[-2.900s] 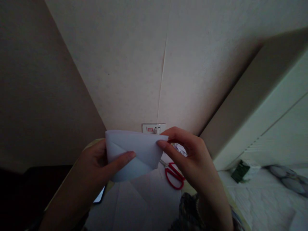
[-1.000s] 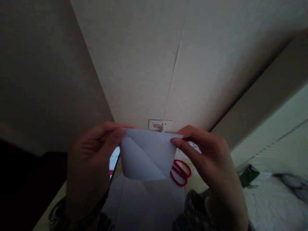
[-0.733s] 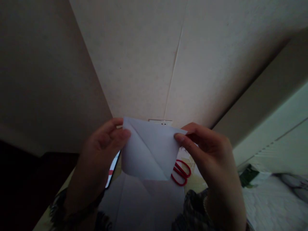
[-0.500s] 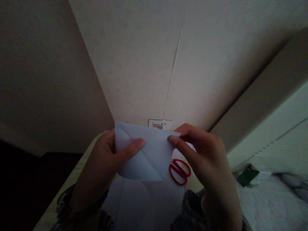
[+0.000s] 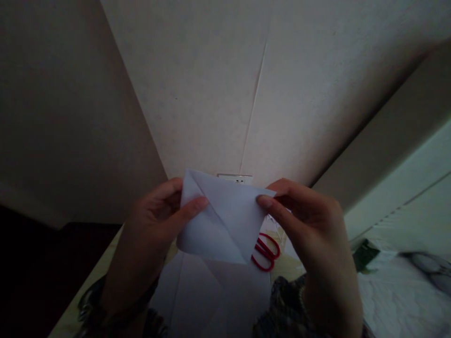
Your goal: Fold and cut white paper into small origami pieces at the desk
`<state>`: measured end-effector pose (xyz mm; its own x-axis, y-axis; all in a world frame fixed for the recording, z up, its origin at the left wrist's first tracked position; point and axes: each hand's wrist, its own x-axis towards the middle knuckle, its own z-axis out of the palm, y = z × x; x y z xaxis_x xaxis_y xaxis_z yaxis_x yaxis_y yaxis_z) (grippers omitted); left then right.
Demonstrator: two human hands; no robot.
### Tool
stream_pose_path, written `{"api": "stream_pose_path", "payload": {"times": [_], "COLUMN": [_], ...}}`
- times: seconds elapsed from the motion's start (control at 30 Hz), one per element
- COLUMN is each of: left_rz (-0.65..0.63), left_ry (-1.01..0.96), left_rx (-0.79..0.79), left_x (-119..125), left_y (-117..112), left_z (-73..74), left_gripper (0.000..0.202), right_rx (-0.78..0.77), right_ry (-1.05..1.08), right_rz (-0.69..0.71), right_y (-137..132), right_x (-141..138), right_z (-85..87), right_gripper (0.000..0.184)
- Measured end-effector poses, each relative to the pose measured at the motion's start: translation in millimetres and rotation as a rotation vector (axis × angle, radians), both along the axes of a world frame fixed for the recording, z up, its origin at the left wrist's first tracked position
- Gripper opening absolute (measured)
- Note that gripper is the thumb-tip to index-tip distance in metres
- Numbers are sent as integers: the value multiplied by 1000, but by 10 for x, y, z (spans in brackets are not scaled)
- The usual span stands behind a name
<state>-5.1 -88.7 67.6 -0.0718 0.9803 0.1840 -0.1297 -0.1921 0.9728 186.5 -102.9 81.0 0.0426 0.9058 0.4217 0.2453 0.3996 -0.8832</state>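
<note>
A small white sheet of paper (image 5: 232, 206) with a diagonal crease is held up between both hands, above the table. My left hand (image 5: 162, 220) pinches its left side, thumb on the near face and fingers behind. At the upper right corner, my right hand (image 5: 303, 220) grips the paper between thumb and forefinger. Beneath lies a larger creased white sheet (image 5: 214, 295) on the table. Red-handled scissors (image 5: 269, 253) rest just right of the held paper, which covers part of them; their blades cannot be made out.
The pale wooden table (image 5: 95, 281) stands against a wall (image 5: 204, 94) with a socket plate (image 5: 243, 179) low on it. White paper scraps (image 5: 291, 249) lie near the scissors. At the right are a green packet (image 5: 366, 256) and a pale quilted surface (image 5: 398, 305).
The held paper has shifted to the right with my right hand, tilting slightly. It now covers more of the socket plate and part of the scissors. Both hands keep hold of it.
</note>
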Motion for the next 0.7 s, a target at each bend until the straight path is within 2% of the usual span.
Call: {"api": "stream_pose_path", "payload": {"times": [0.17, 0.27, 0.37, 0.5, 0.7], "left_rz": [87, 71, 28, -27, -134], "left_ry": [-18, 24, 219, 577, 739], "left_rx": [31, 29, 32, 92, 178], "left_x": [-8, -46, -91, -90, 19], "left_y": [-6, 3, 5, -9, -38], "left_z": [-13, -16, -5, 29, 45], "left_gripper": [6, 9, 7, 9, 8], "right_rx": [-48, -59, -20, 35, 97], "right_ry": [-60, -197, -310, -271, -177], "right_rz": [34, 107, 190, 175, 156], "right_y": [22, 34, 46, 66, 50], "right_x": [12, 34, 22, -68, -166], "right_z": [14, 3, -21, -42, -32], "right_gripper": [16, 16, 6, 3, 7]}}
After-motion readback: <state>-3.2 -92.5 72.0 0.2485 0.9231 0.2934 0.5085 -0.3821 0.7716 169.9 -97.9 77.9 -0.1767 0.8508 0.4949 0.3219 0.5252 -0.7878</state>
